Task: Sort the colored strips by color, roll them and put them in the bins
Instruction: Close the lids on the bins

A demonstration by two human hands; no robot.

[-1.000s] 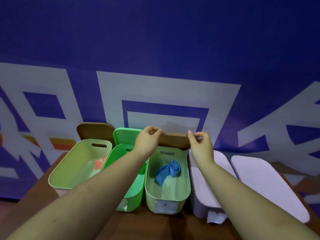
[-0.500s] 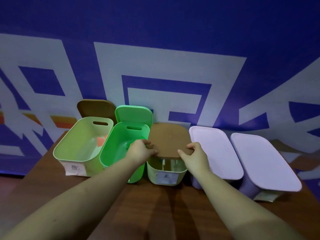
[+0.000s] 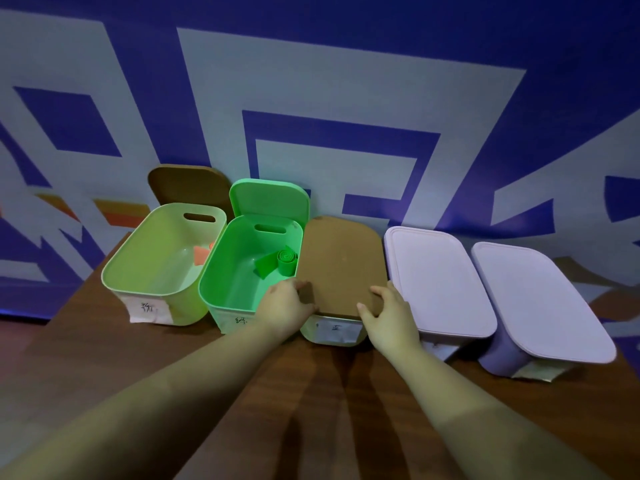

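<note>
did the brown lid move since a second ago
Yes. The brown lid, earlier upright against the wall behind the middle bin, now lies flat on top of it, covering the blue strip. The left hand and right hand hold its near edge.

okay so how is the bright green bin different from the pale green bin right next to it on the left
The bright green bin is a saturated green; the pale green bin is yellowish. The bright green bin holds a rolled green strip; the pale green bin holds an orange strip. A green lid leans behind the bright one, a brown lid behind the pale one. Both are open, with handle slots and paper labels.
</note>
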